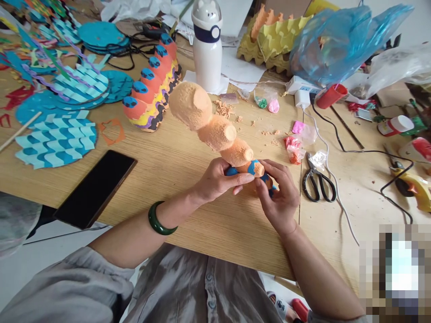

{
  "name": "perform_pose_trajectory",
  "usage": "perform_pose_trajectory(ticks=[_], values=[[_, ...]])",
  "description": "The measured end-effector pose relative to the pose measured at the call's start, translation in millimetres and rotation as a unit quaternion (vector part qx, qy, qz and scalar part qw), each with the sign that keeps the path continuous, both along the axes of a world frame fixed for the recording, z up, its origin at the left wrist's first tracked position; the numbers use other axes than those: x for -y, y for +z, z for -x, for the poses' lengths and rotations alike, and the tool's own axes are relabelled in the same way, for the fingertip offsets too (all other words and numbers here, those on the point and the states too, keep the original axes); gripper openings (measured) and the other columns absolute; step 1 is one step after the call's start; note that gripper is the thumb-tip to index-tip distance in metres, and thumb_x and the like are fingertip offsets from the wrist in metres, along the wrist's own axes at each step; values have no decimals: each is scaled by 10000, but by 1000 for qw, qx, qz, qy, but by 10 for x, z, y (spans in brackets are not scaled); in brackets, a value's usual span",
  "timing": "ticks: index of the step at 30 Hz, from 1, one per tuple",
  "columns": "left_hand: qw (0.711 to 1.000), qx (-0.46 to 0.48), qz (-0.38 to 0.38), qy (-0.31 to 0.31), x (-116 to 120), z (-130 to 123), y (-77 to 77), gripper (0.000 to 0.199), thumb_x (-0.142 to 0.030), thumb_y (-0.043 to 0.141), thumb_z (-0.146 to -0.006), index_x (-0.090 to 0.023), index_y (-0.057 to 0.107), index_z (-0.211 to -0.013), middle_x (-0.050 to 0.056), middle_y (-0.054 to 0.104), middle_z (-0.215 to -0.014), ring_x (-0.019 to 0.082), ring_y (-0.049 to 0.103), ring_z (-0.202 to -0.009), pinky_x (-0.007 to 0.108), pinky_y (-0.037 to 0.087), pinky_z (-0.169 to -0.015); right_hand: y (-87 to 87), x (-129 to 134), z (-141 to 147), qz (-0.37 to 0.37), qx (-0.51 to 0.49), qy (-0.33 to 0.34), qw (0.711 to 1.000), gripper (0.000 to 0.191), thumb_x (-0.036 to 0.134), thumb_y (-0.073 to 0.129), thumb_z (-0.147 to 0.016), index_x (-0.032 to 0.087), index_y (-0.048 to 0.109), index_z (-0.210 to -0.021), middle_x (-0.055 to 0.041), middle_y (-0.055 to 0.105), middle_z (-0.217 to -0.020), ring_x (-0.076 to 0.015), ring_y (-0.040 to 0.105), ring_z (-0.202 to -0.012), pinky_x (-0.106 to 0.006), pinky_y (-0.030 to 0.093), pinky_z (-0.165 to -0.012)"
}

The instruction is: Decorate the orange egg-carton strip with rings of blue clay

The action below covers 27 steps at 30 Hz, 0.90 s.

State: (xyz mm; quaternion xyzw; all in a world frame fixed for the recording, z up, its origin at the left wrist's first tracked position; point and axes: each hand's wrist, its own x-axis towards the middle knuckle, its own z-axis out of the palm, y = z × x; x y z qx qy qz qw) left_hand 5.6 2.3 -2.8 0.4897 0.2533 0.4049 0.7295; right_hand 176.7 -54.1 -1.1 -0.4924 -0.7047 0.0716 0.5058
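An orange egg-carton strip [217, 132], with a row of rounded cups and blue patches at its near end, is tilted up off the table. My left hand [212, 181] is closed around that near end, its thumb along the strip beside a blue patch. On the other side my right hand [281, 195] pinches the same end, fingertips close to the blue-patched cup. Parts of the strip under my fingers are hidden. Beyond it lies a decorated egg-carton strip [151, 85] in orange, yellow, purple and black, its bumps topped with blue, black-spotted patches.
A black phone [96, 188] lies left, near blue paper-scale discs [59, 139]. Black-handled scissors [318, 184], a white cable [328, 157] and pink clay packets [294, 148] are right. A white bottle [207, 63], egg cartons [276, 38] and a blue bag [336, 42] stand behind.
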Motion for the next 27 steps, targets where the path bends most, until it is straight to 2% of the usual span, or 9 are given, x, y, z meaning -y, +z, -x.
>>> perform_pose_trajectory(ticks=[3, 5, 10, 12, 16, 19, 23, 25, 27], values=[[1000, 0, -17, -11, -27, 43, 22, 234, -340, 833, -820, -146, 709, -779, -16, 612, -620, 63, 498, -465, 212, 429, -453, 11, 5, -1, 11, -23, 15, 1000, 342, 242, 690, -960, 228, 671, -1301, -142, 737, -1282, -296, 707, -1213, -505, 612, -992], [999, 12, -15, -29, -53, 68, 34, 199, -314, 833, -819, -145, 729, -806, 0, 640, -663, 73, 534, -503, 217, 463, -489, -18, 7, 8, 10, -32, 16, 999, 434, 221, 723, -940, 228, 626, -1363, -143, 725, -1310, -287, 706, -1229, -491, 616, -1013], [988, 105, 86, -76, -81, 69, 58, 218, -358, 831, -815, -157, 781, -883, 26, 642, -764, 94, 538, -618, 254, 567, -598, -135, -5, 13, 2, -80, 8, 997, 613, 202, 725, -944, 256, 486, -1507, -130, 715, -1303, -260, 731, -1171, -460, 640, -983], [983, 128, 112, -68, -73, 51, 68, 209, -358, 819, -833, -156, 777, -868, 23, 613, -764, 93, 514, -632, 260, 580, -608, -154, -11, 5, -3, -80, 2, 997, 600, 227, 725, -948, 257, 493, -1501, -130, 710, -1292, -261, 731, -1153, -461, 646, -965], [986, 117, 109, -57, -62, 27, 74, 194, -337, 799, -850, -151, 768, -895, 15, 592, -736, 102, 529, -643, 260, 574, -602, -128, -4, 3, 29, -72, -28, 997, 440, 288, 704, -972, 247, 596, -1397, -124, 710, -1267, -243, 737, -1095, -430, 658, -913], [992, 91, 76, -36, -72, 30, 57, 191, -330, 746, -874, -140, 737, -867, 13, 593, -708, 118, 561, -646, 268, 561, -603, -81, 5, 18, 61, -90, -35, 993, 354, 310, 708, -974, 231, 652, -1315, -120, 724, -1246, -241, 738, -1092, -431, 648, -930], [999, -2, -34, 14, -78, 50, 56, 216, -283, 626, -934, -157, 641, -759, -6, 568, -672, 115, 589, -629, 265, 535, -646, -26, 6, 38, 115, -129, -31, 984, 314, 318, 727, -959, 227, 689, -1257, -106, 742, -1226, -233, 739, -1086, -402, 651, -897], [993, -57, -98, 44, -74, 59, 71, 200, -249, 601, -936, -162, 632, -760, -4, 583, -713, 108, 593, -637, 259, 524, -660, -8, 8, 43, 140, -155, -32, 977, 298, 343, 729, -956, 232, 703, -1232, -95, 753, -1197, -223, 745, -1047, -349, 662, -790], [986, -76, -136, 59, -73, 63, 79, 173, -235, 595, -928, -159, 667, -790, 10, 604, -794, 104, 596, -656, 255, 521, -656, 3, 11, 45, 164, -191, -38, 967, 301, 386, 711, -966, 237, 707, -1227, -79, 763, -1132, -188, 750, -898, -265, 625, -589]])
